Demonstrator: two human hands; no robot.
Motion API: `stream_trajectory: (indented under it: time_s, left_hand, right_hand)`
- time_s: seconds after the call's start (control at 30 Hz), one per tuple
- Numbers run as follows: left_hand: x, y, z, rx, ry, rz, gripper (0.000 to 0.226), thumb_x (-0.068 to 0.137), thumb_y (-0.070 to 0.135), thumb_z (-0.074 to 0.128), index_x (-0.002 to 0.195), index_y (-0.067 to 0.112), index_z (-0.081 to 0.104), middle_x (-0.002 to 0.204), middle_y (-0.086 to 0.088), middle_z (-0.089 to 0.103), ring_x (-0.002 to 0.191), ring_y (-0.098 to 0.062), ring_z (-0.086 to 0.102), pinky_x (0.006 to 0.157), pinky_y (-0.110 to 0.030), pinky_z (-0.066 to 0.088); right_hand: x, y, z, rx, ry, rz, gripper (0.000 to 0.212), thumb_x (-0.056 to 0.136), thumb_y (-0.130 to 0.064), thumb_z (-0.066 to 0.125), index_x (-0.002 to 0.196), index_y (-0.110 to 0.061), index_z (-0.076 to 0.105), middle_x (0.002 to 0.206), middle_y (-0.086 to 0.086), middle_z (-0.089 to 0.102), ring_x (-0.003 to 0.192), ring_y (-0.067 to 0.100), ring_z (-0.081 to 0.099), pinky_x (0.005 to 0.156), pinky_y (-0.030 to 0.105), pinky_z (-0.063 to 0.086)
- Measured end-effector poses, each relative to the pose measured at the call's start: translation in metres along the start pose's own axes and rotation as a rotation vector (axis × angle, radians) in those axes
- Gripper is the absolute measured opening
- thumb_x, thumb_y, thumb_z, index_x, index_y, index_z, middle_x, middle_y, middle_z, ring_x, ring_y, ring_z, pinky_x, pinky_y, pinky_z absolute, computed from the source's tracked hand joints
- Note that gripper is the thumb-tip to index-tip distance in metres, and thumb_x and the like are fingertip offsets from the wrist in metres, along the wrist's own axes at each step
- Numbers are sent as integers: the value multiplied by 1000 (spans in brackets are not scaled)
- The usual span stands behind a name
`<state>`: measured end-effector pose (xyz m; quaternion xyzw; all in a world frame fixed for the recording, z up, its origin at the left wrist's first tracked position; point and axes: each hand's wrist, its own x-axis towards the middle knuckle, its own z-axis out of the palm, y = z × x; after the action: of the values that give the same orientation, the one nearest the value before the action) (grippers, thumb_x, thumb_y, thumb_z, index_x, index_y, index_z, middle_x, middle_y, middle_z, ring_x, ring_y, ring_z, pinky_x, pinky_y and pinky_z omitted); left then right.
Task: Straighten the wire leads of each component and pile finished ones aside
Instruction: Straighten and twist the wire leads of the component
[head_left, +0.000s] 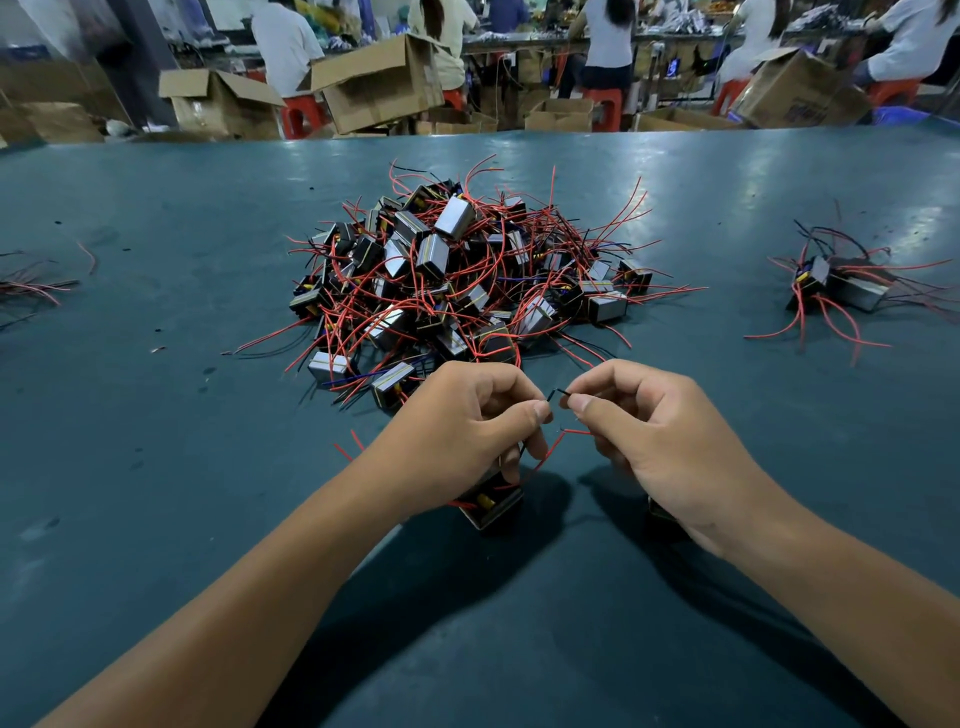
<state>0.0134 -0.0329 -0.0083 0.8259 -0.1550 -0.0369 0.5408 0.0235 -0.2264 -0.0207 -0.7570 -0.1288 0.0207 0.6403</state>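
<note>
black lead (557, 393) pinched between left hand (457, 436) and right hand (654, 441) | component (491, 506) held under left hand | unsorted heap (462, 275) beyond hands

Factory assembly floor: long green bench (727, 208), open cardboard boxes (379, 83), seated workers (285, 47) on red stools (304, 114).

Large heap of components (467, 275) at the table (156, 467) centre, smaller pile (841, 286) near its right edge, loose wires (31, 286) at its left edge, hands nearer, cardboard boxes (374, 83) beyond the far edge
</note>
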Motion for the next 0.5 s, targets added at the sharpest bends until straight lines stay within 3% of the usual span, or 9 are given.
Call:
stream_trajectory:
  time_s: [0.2,0.3,0.5]
  left_hand:
    - [-1,3,3,-6,5,-19,15,100,13,59,89,7,67,72,-3,73,53,-17,61,57,-42,55]
    - [-1,4,5,3,12,-10,16,100,13,60,89,6,67,72,-3,74,52,-17,62,57,-49,54]
    - [0,4,8,-11,9,-2,16,100,15,61,90,6,68,71,-1,73,52,-18,62,56,-52,53]
  right_hand:
    - [0,2,2,-3,20,-34,12,94,-19,65,84,-23,69,56,-7,47,53,12,37,45,17,31]
    - [0,3,2,13,26,-46,11,93,-20,66,83,-23,69,56,-7,45,53,12,35,46,18,30]
    - [0,5,2,57,30,-73,8,91,-17,70,83,-19,70,51,-12,46,45,1,38,46,8,31]
